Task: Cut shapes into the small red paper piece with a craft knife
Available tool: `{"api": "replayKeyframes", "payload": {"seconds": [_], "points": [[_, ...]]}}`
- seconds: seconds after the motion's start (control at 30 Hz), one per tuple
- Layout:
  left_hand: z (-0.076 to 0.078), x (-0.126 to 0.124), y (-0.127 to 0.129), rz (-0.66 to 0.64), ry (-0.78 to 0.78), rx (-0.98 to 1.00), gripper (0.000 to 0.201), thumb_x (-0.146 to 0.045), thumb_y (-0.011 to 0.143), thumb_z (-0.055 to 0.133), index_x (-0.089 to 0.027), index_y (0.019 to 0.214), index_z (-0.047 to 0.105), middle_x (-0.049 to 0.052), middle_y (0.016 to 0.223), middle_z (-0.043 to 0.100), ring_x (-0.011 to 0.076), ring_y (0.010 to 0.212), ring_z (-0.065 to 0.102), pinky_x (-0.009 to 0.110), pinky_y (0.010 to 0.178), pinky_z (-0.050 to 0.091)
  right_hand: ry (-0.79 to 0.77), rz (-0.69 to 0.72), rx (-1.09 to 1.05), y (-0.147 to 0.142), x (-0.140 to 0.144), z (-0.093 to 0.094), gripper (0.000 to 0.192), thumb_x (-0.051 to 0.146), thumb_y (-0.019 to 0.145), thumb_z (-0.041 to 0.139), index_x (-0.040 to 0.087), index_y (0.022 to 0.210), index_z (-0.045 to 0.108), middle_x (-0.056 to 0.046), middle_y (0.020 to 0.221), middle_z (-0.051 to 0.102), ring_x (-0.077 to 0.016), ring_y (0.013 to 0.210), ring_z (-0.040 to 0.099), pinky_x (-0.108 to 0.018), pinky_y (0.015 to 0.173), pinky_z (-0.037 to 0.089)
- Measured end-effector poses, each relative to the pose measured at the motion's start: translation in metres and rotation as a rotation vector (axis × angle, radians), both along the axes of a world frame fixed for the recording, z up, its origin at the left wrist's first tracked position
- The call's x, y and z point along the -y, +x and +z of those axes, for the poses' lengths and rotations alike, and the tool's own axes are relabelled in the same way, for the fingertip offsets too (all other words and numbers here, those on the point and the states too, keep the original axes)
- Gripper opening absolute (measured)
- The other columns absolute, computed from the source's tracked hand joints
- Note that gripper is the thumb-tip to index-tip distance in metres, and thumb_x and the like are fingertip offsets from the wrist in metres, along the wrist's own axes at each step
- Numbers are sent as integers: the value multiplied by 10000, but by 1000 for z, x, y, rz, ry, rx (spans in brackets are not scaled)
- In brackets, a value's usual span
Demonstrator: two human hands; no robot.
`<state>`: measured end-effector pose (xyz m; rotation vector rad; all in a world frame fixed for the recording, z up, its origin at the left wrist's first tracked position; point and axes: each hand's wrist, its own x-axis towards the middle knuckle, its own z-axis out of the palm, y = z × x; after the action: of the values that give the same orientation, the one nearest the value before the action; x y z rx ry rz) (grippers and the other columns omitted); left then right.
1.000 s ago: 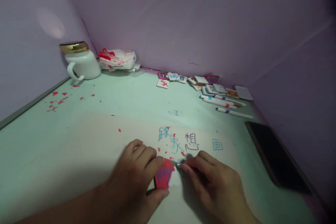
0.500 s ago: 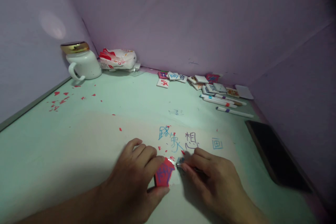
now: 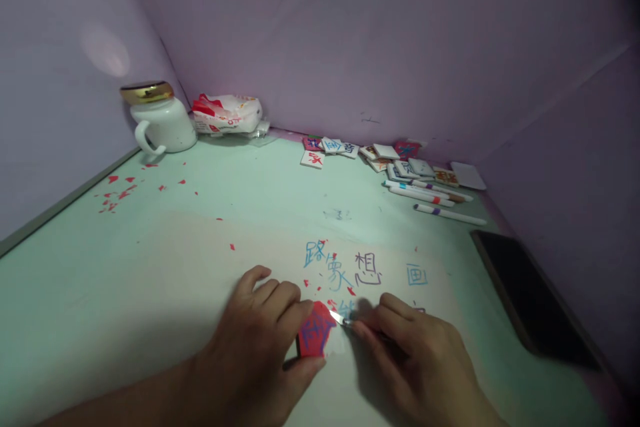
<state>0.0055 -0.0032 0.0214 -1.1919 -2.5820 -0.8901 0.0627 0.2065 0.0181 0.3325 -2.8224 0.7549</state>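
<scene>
— What are the hands doing at the near edge of the bench (image 3: 150, 293)?

— The left hand (image 3: 255, 347) is pinching a small red tile (image 3: 315, 335) between thumb and fingers, pressing it flat on the bench. The right hand (image 3: 420, 360) is closing around a thin blade tool (image 3: 341, 319), its tip touching the tile's upper right corner.

— And beyond them?

— Handwritten characters (image 3: 350, 270) are showing just past the hands, with red scraps lying among them. More red flecks (image 3: 117, 190) are lying toward the left edge, and a dark phone (image 3: 530, 297) is resting along the right edge.

— At the far edge?

— Markers (image 3: 435, 200) and a heap of small tiles (image 3: 385, 160) are sitting toward the far right corner; a white mug (image 3: 160, 125) with a gold lid and a crumpled packet (image 3: 227, 113) are standing at the far left corner.
</scene>
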Motion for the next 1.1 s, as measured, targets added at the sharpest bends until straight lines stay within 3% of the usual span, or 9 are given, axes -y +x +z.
{"api": "replayKeyframes", "payload": {"seconds": [0.13,0.57,0.9,1.1], "points": [[0,0,-1,-81,-6,39,228,-197,757,617,-147,979,597,72,867,616,238,814,574,525,917,413,41,-114,-116,2,9,-5,298,293,936,444,205,705,609,15,600,534,-112,445,520,-243,431,321],[-3,-2,1,-33,12,-75,170,-212,821,567,-155,981,574,73,876,613,236,807,573,540,921,399,-9,-84,36,3,7,1,306,301,926,433,207,657,542,27,601,530,-98,454,501,-249,444,281],[-2,-1,3,-31,-8,-122,145,-211,823,569,-158,958,562,69,851,619,233,780,591,542,887,456,-19,-102,11,13,11,-2,283,290,940,438,214,696,560,22,636,556,-99,464,525,-242,447,303],[-9,0,2,-76,39,-142,230,-177,837,539,-154,1065,513,102,947,618,261,901,603,524,931,497,57,-213,-121,9,21,-6,337,302,956,385,209,711,597,20,609,549,-107,420,508,-255,422,279]]}}
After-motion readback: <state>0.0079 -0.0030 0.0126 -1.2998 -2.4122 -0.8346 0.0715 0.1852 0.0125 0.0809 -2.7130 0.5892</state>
